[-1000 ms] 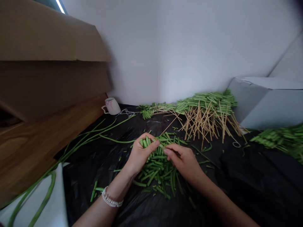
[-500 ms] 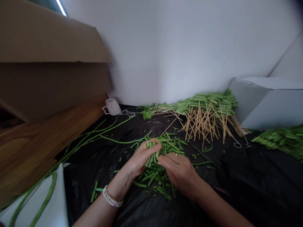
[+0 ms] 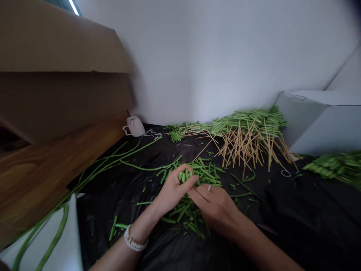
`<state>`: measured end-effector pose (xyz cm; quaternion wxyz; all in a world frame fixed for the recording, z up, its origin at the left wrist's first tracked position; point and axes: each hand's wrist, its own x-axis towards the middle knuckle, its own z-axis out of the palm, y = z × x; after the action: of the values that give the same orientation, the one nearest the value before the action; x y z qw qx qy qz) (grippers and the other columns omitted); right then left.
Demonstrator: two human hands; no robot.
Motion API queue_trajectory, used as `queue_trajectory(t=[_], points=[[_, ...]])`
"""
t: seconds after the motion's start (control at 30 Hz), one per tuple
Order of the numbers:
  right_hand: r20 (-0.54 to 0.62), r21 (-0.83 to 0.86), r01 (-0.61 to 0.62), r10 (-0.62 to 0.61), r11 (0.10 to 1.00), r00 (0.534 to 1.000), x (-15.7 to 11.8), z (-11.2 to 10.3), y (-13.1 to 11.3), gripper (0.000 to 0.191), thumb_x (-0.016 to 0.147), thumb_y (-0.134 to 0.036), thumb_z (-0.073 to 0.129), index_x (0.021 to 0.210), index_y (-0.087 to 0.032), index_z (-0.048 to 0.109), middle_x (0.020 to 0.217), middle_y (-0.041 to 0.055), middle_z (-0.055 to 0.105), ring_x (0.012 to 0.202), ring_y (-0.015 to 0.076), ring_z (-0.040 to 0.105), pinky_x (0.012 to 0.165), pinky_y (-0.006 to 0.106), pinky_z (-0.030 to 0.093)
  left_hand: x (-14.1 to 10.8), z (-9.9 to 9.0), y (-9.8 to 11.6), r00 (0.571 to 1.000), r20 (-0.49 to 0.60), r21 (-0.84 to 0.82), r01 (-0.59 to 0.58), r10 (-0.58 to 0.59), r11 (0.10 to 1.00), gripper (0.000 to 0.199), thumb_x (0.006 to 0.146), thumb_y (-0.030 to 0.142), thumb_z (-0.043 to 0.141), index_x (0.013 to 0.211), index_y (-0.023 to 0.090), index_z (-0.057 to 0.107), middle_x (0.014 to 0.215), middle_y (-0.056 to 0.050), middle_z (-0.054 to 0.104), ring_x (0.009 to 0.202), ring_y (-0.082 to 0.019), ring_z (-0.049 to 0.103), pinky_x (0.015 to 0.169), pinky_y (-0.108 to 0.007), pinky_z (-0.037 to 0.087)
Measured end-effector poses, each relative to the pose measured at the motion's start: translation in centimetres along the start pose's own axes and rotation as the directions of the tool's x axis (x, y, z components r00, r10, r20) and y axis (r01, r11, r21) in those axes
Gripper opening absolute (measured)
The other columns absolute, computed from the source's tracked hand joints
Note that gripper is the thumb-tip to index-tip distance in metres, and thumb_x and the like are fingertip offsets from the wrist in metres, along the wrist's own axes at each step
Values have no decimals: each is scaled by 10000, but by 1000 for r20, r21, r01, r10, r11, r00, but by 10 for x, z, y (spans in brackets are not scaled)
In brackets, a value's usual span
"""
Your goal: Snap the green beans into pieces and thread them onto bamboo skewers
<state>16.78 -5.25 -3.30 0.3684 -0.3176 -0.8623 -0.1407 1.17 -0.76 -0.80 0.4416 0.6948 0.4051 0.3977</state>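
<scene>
A small bunch of cut green bean pieces (image 3: 184, 176) sits in my left hand (image 3: 172, 191), whose fingers and thumb curl round it, the cut ends facing up. Close against that bunch, just right of the left thumb, my right hand (image 3: 216, 205) has its fingers pinched together; what its fingertips hold is hidden. Both hands are over a loose pile of cut bean pieces (image 3: 207, 172) lying on black plastic sheeting (image 3: 109, 203). Beyond the pile lie many bamboo skewers (image 3: 242, 145), their far ends threaded through rows of bean pieces (image 3: 251, 118).
Long uncut beans (image 3: 90, 175) stretch across the left side. A white mug (image 3: 135, 127) stands by the wall beside tangled string (image 3: 153, 134). A cardboard box (image 3: 64, 90) looms at left, a white box (image 3: 329, 126) at right. More skewered beans (image 3: 338, 167) lie far right.
The bunch in my left hand has tipped, so its pieces now show end-on instead of along their sides. My left hand has turned slightly; my right hand stays close against it.
</scene>
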Motion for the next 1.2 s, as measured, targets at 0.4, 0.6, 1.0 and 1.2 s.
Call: queue_trajectory(t=[0.4, 0.6, 1.0, 1.2], points=[[141, 267, -608, 594, 747, 792, 5, 5, 0, 182, 892, -191, 371, 738, -228, 459, 578, -18, 529, 508, 138, 505, 510, 267, 310, -22, 8, -7, 908, -96, 335, -357, 409, 872, 60, 811, 223, 681, 766, 226, 641, 692, -19, 612, 645, -159, 539, 670, -282, 404], [338, 745, -666, 837, 42, 430, 8, -1, 29, 268, 926, -412, 346, 727, -248, 419, 435, -97, 341, 340, 105, 317, 358, 230, 216, -23, 7, -4, 885, -281, 221, -316, 371, 923, 125, 762, 234, 730, 709, 226, 617, 640, -4, 587, 604, -154, 517, 651, -286, 401], [148, 604, -736, 864, 306, 481, -3, -14, 60, 341, 917, -480, 491, 997, -177, 625, 582, -41, 541, 426, 109, 433, 426, 244, 332, 6, -1, -17, 948, 108, 460, -315, 300, 830, 423, 862, 393, 644, 1252, 244, 580, 1267, -95, 605, 1229, -270, 470, 1055, -405, 327], [-112, 10, -718, 714, 696, 691, -13, -23, 75, 250, 942, -294, 464, 1017, -183, 675, 939, 85, 720, 799, 209, 656, 703, 310, 453, 23, -35, -33, 943, -190, 536, -134, 274, 833, 346, 975, 327, 398, 1204, 205, 628, 1210, -95, 653, 1165, -238, 542, 1026, -377, 379]])
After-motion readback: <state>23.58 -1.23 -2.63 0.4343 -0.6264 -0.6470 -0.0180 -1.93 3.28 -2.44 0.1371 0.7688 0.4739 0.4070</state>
